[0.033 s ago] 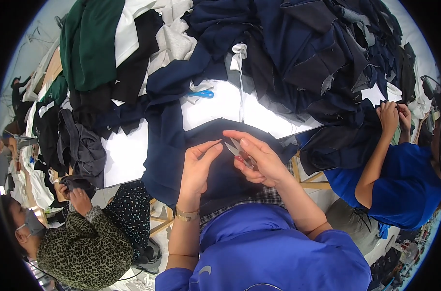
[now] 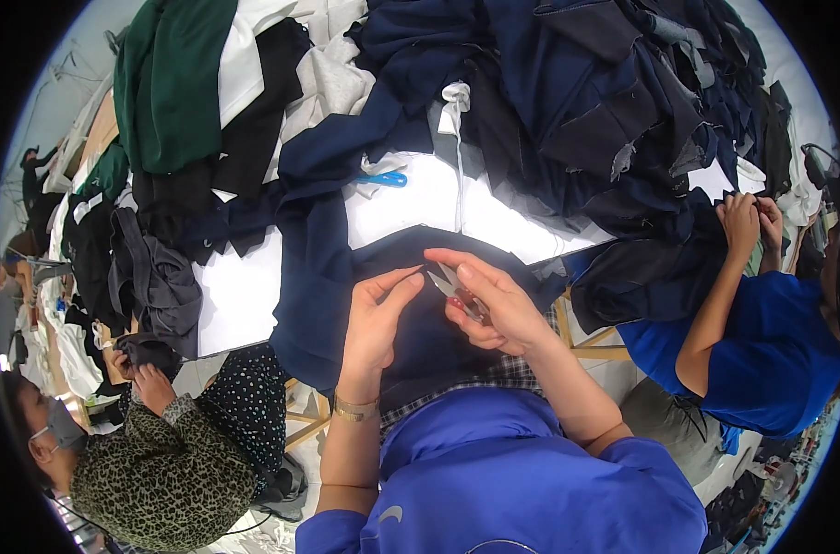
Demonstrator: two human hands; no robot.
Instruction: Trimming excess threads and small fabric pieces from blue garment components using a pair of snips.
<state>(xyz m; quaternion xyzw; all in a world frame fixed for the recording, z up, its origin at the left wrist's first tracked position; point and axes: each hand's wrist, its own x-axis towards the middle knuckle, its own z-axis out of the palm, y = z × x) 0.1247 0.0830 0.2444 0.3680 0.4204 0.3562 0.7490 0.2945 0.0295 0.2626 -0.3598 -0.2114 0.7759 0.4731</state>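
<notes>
Right hand (image 2: pixel 496 309), at centre, curled shut around small thread snips (image 2: pixel 450 284), whose blades point toward ten o'clock. Left hand (image 2: pixel 376 319), just beside at nine o'clock, half open, fingers extended toward the blade tips and apparently pinching the navy garment (image 2: pixel 420 342) draped over the white table (image 2: pixel 245 295) edge; the pinch itself is too small to confirm. At twelve o'clock, a blue-handled tool (image 2: pixel 384 179) and heaped dark clothing (image 2: pixel 577 102). At three o'clock, a co-worker in blue (image 2: pixel 762 360); at eight o'clock, a co-worker in a spotted top (image 2: pixel 162 480).

Left hand (image 2: pixel 376 319) pinching navy fabric (image 2: pixel 420 351), right hand (image 2: pixel 494 309) gripping thread snips (image 2: pixel 450 284), white table (image 2: pixel 411 208)
</notes>
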